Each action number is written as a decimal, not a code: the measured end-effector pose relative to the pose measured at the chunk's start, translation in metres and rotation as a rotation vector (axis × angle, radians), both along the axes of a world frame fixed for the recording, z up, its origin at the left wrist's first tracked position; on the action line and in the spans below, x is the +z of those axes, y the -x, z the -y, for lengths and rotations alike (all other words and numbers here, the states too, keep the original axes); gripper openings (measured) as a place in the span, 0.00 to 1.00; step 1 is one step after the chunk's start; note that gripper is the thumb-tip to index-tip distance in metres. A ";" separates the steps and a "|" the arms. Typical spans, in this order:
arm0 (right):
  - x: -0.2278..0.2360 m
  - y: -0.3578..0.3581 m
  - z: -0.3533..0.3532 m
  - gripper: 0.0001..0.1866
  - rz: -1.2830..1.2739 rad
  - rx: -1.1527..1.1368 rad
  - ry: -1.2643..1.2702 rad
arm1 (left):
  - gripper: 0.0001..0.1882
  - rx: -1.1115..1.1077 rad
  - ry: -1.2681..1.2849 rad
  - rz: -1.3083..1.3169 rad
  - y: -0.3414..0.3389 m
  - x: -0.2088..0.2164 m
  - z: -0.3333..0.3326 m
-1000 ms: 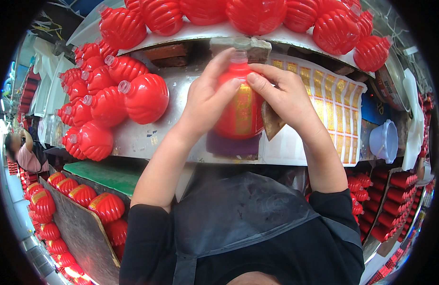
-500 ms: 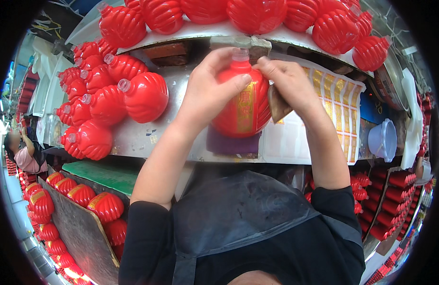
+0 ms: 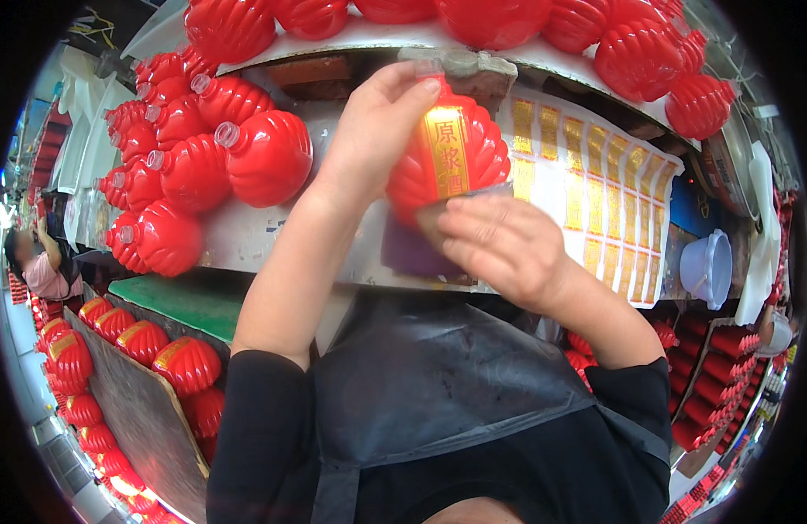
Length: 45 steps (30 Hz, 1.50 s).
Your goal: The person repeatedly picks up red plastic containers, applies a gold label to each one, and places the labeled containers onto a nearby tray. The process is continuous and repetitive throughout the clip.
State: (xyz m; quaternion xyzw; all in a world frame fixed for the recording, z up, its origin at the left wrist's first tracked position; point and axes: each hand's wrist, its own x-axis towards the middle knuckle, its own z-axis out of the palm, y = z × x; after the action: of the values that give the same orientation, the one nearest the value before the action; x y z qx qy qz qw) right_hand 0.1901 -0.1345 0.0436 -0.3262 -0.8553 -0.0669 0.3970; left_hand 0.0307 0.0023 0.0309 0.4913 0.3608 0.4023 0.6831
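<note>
A red ribbed plastic bottle [image 3: 486,153] with a clear neck leans on a dark purple pad [image 3: 410,253] on the workbench. My left hand [image 3: 379,118] grips it around the neck and upper left shoulder. Down its front runs a narrow gold-and-red label [image 3: 446,144], its lower end partly covered. Fingers together, my right hand [image 3: 508,249] presses a thin flat brownish scraper [image 3: 431,221] against the bottle near the label's bottom. Much of the scraper is hidden behind those fingers.
Right of the bottle lies a white sheet [image 3: 552,205] of gold labels, with a pale blue bucket [image 3: 707,266] beyond it. Red bottles [image 3: 268,157] crowd the bench's left, and others [image 3: 635,61] line the raised back shelf. A person [image 3: 44,266] is at far left.
My right hand has moved from beside the bottle's neck down to the label's lower end, bringing the scraper across the front. The bottle has tilted, its neck shifting up and left.
</note>
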 end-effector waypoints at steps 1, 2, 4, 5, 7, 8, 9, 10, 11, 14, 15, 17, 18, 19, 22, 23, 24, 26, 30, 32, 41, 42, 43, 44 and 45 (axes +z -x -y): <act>0.000 0.000 0.004 0.08 0.025 0.020 0.069 | 0.21 -0.002 0.003 0.005 0.000 0.000 -0.001; 0.001 -0.001 0.008 0.08 0.030 0.064 0.066 | 0.21 -0.006 0.004 0.011 0.000 -0.001 -0.002; -0.001 -0.006 0.011 0.12 -0.163 0.010 0.182 | 0.21 0.001 0.010 0.024 0.000 -0.001 -0.002; -0.004 -0.007 0.011 0.17 -0.257 -0.072 0.161 | 0.21 0.004 0.013 0.030 0.000 -0.001 -0.001; -0.011 -0.007 0.012 0.18 -0.215 -0.182 0.098 | 0.21 0.049 0.020 0.015 0.000 -0.001 0.000; -0.015 -0.004 0.013 0.16 -0.162 -0.211 0.071 | 0.21 0.070 0.018 0.013 0.000 -0.001 0.001; -0.018 0.000 0.018 0.14 -0.090 -0.151 0.054 | 0.21 0.090 0.021 0.010 0.001 0.000 0.001; -0.020 0.005 0.023 0.12 -0.005 -0.094 0.029 | 0.21 0.109 0.021 0.011 0.001 0.000 0.001; -0.021 0.007 0.028 0.10 0.091 -0.050 0.025 | 0.21 0.128 0.021 0.013 0.002 0.000 0.001; -0.021 0.012 0.033 0.12 -0.113 -0.092 0.058 | 0.20 0.139 0.052 0.018 0.004 0.001 0.003; -0.020 0.012 0.032 0.12 -0.174 -0.145 0.037 | 0.20 0.142 0.053 0.020 0.005 0.001 0.004; -0.020 0.013 0.025 0.12 -0.137 -0.241 0.027 | 0.20 0.152 0.050 0.029 0.004 0.001 0.005; -0.020 0.013 0.021 0.12 -0.118 -0.305 0.045 | 0.20 0.150 0.044 0.028 0.004 0.001 0.006; -0.020 0.016 0.018 0.10 -0.089 -0.257 0.042 | 0.20 0.152 0.038 0.027 0.003 0.001 0.006; -0.021 0.025 0.019 0.08 0.054 -0.074 0.001 | 0.19 0.151 0.038 0.029 0.005 0.001 0.005; -0.019 0.023 0.020 0.09 -0.019 -0.065 0.078 | 0.18 0.149 0.048 0.026 0.007 0.001 0.005; -0.018 0.025 0.020 0.10 -0.168 -0.138 0.208 | 0.18 0.133 0.037 0.035 0.009 0.001 0.006; -0.011 0.020 0.014 0.11 -0.488 -0.281 0.444 | 0.18 0.096 0.014 0.054 0.012 0.001 0.005; 0.010 0.016 -0.019 0.16 -0.360 -0.349 0.284 | 0.17 0.066 -0.018 0.053 0.010 0.000 0.009; 0.022 0.011 -0.040 0.15 -0.383 -0.535 0.253 | 0.17 0.058 -0.023 0.084 0.009 -0.001 0.011; 0.032 0.004 -0.047 0.13 -0.345 -0.504 0.282 | 0.14 0.128 -0.073 0.114 0.012 0.001 0.022; 0.031 0.002 -0.050 0.13 -0.393 -0.535 0.274 | 0.13 0.150 -0.102 0.109 0.012 0.002 0.023; 0.030 0.002 -0.049 0.12 -0.392 -0.545 0.248 | 0.13 0.157 -0.106 0.089 0.013 0.002 0.025; 0.029 0.003 -0.048 0.13 -0.274 -0.452 0.169 | 0.12 0.167 -0.127 0.073 0.013 0.002 0.027; 0.029 0.007 -0.044 0.13 -0.198 -0.359 0.073 | 0.12 0.183 -0.161 0.064 0.014 0.002 0.029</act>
State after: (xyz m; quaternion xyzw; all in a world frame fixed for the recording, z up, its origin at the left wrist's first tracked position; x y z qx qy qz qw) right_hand 0.1833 -0.0905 0.0722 -0.4927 -0.7419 -0.0731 0.4488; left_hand 0.0168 -0.0264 0.0334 0.4965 0.3488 0.5061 0.6129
